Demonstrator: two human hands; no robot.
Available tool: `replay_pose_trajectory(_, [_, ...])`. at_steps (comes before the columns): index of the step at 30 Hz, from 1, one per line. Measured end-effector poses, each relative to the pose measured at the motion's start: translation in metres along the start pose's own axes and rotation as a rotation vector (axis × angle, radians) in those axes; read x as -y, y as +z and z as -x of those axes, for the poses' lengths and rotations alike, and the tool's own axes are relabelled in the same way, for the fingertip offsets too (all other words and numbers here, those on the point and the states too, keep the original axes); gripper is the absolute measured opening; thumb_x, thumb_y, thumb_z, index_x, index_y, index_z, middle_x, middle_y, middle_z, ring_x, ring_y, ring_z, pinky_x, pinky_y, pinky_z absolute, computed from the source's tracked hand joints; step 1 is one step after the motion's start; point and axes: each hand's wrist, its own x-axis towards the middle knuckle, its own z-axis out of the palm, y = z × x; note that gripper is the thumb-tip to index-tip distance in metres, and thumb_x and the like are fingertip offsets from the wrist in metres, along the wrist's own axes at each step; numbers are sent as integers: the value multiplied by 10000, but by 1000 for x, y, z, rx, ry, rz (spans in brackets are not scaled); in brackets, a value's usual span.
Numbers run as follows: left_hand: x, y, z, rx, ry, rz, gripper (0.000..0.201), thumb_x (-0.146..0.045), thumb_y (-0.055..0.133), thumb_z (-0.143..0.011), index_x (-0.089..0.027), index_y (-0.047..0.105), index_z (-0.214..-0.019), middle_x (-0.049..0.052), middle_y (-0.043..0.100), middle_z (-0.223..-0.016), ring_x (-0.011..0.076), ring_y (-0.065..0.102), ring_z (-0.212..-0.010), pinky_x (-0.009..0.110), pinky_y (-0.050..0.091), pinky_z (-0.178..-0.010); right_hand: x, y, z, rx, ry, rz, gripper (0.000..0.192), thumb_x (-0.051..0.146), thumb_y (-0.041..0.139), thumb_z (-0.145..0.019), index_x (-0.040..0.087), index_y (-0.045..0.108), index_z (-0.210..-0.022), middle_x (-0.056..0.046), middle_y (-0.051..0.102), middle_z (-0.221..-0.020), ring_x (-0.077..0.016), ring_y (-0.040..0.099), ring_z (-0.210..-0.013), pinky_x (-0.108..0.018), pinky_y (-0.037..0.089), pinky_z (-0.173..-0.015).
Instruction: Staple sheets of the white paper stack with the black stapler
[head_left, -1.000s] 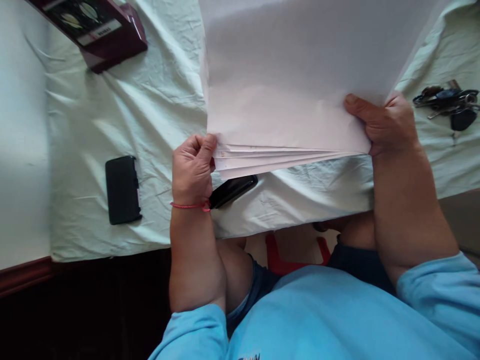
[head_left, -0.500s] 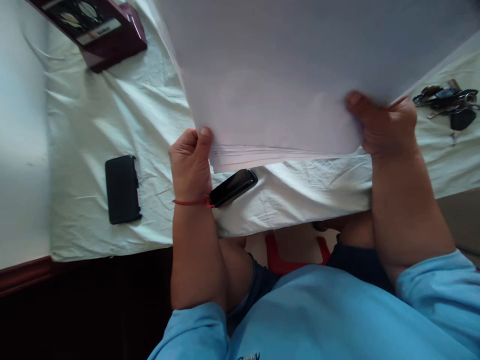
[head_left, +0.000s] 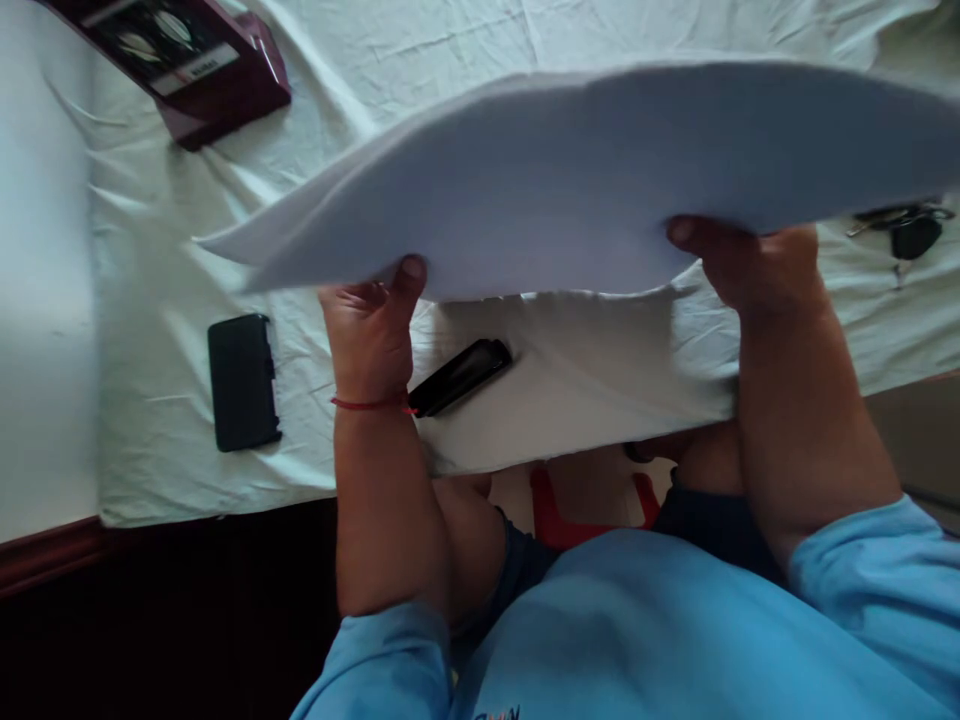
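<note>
Between both hands I hold a stack of large white paper sheets [head_left: 555, 180], bowed and tilted so that its broad face looks foreshortened. My left hand [head_left: 375, 325] grips the near edge at the left, thumb on top and fingers hidden beneath. On the right, my right hand [head_left: 757, 260] pinches the stack the same way, its thumb lying on the upper sheet. Just below the paper, close to my left wrist, a black stapler-like object [head_left: 461, 378] lies on the cloth; its exact kind is unclear.
A pale green cloth [head_left: 165, 400] covers the table. A dark flat case [head_left: 244, 382] lies at the left, and a maroon box [head_left: 225, 95] stands at the back left. A bunch of keys [head_left: 916, 232] is at the right, partly behind the paper. Below the table edge is a red stool [head_left: 551, 510].
The sheets have swung from nearly facing me to a flatter, bowed tilt, uncovering cloth behind them. Both hands have shifted slightly left, still gripping the stack.
</note>
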Motion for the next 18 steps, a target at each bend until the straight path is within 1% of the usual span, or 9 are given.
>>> replay_pose_trajectory(1, [-1, 1, -1, -7, 35, 12, 496, -686, 1004, -864, -262, 759, -948, 5, 852, -1013, 268, 778, -1369, 488, 542, -1284, 2, 2, 1, -7, -33, -17, 1004, 848, 1070, -502, 250, 785, -1257, -31, 799, -1402, -329, 747, -1412, -621, 544, -1375])
replay_pose_trajectory(3, [-1, 1, -3, -38, 72, -37, 574, -796, 946, -873, -256, 765, -942, 6, 847, -1008, 288, 771, -1378, 501, 571, -1239, 5, 6, 3, -32, -62, -33, 920, 819, 1067, -572, 276, 795, -1263, -16, 808, -1362, -312, 754, -1409, -598, 567, -1370])
replay_pose_trajectory(6, [3, -3, -6, -67, 80, -147, 733, -992, 773, -882, -264, 768, -969, 29, 828, -1026, 329, 760, -1379, 499, 631, -1138, 9, 7, 4, -94, -49, 79, 727, 818, 991, -721, 355, 788, -1243, -7, 809, -1307, -304, 714, -1486, -552, 567, -1384])
replay_pose_trajectory(8, [7, -6, -7, -78, 83, -144, 759, -1031, 735, -868, -286, 766, -1009, 46, 810, -1048, 327, 758, -1389, 485, 641, -1147, 11, 6, 5, -50, -44, 110, 707, 827, 949, -755, 364, 775, -1261, -1, 804, -1338, -297, 706, -1503, -533, 544, -1402])
replay_pose_trajectory(11, [12, -9, -8, -38, 49, -115, 690, -946, 874, -802, -307, 769, -1041, 65, 788, -1092, 314, 762, -1381, 458, 630, -1202, 13, 4, 5, 93, -71, 51, 837, 775, 1031, -671, 291, 772, -1302, -8, 812, -1349, -282, 748, -1415, -533, 516, -1410])
replay_pose_trajectory(13, [11, -8, -8, 35, -6, -99, 644, -849, 974, -757, -305, 775, -1038, 70, 790, -1112, 315, 768, -1352, 454, 627, -1211, 13, 4, 7, 116, -59, 62, 866, 730, 1083, -616, 251, 768, -1265, -18, 821, -1282, -275, 766, -1352, -550, 518, -1394])
replay_pose_trajectory(14, [9, -7, -7, 55, -28, -91, 633, -814, 1004, -738, -304, 776, -1034, 70, 793, -1115, 316, 768, -1341, 455, 628, -1212, 11, 4, 7, 93, -42, 82, 853, 718, 1089, -614, 235, 763, -1236, -23, 818, -1258, -278, 767, -1340, -564, 519, -1386])
replay_pose_trajectory(17, [0, -7, -5, 46, -64, -74, 633, -777, 1044, -679, -310, 759, -996, 58, 783, -1091, 320, 746, -1344, 451, 622, -1218, 5, 5, 8, -44, -22, 103, 793, 723, 1075, -628, 215, 746, -1142, -21, 800, -1203, -294, 763, -1333, -602, 518, -1374])
replay_pose_trajectory(18, [-3, -7, -5, 64, -110, -71, 616, -759, 1052, -674, -307, 746, -958, 51, 774, -1074, 318, 736, -1346, 441, 619, -1217, 3, 5, 8, -79, -35, 87, 781, 727, 1073, -622, 216, 743, -1112, -16, 798, -1183, -295, 767, -1318, -605, 524, -1370])
